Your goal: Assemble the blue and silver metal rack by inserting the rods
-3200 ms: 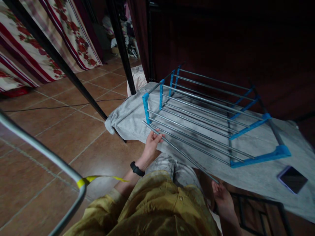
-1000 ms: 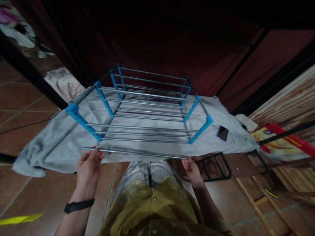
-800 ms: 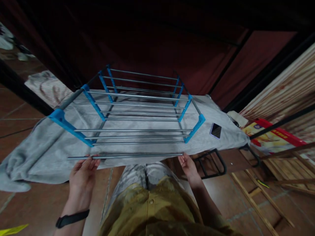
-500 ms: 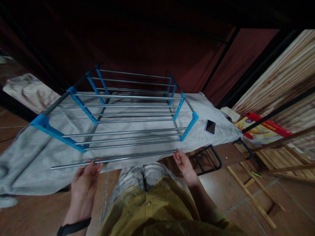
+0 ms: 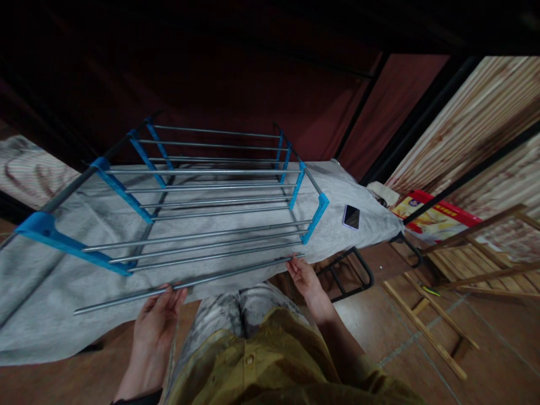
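A loose metal rod (image 5: pixel 202 279) runs across in front of me, just clear of the near edge of a shelf rack (image 5: pixel 202 214) with blue plastic side pieces and several silver bars. My left hand (image 5: pixel 158 323) holds the rod from below near its left part, fingers curled round it. My right hand (image 5: pixel 301 275) pinches the rod's right end close to the rack's near right blue corner (image 5: pixel 314 216). The rack lies on a grey cloth (image 5: pixel 50 292) spread over a low surface.
A phone (image 5: pixel 351 216) lies on the cloth right of the rack. A black metal frame (image 5: pixel 352 275) sits under the cloth's edge. Wooden slats (image 5: pixel 426 332) and a red and yellow package (image 5: pixel 434 216) lie on the tiled floor at right. Dark red curtains hang behind.
My view has swung to the right. The rod, held in both hands, has tilted so its left end sits lower and its right end has come closer to the rack's near right corner.
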Tool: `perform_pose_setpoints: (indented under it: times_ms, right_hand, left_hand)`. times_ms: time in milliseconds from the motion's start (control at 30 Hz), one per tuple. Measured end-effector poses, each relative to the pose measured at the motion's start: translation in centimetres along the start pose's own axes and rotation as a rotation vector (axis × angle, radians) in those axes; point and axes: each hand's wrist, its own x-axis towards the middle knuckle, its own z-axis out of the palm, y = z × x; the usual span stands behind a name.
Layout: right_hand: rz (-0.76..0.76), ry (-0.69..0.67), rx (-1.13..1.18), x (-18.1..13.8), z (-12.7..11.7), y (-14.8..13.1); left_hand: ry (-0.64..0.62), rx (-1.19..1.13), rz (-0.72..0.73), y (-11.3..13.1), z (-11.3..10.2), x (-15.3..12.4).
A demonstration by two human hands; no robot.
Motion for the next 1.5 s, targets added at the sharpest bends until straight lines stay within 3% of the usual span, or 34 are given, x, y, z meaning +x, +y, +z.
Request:
perform_pose_setpoints:
  times_ms: [500,800,1200,1500]
  right_hand:
    - [0.079,-0.043,0.013,0.5,1.4,0.6]
    - [0.083,0.018,-0.044,1.5,1.6,1.3]
    - [0.093,0.018,-0.077,2.5,1.4,1.5]
    - [0.107,0.018,-0.061,2.8,1.4,1.4]
  left_hand:
    - [-0.019,0.027,-0.065,-1.1,1.2,0.2]
    - [-0.009,0.060,-0.110,-0.8,2.7,-0.3]
    - [-0.033,0.154,-0.124,-1.7,3.4,1.3]
    - [-0.017,0.084,-0.131,-2.3,3.5,2.0]
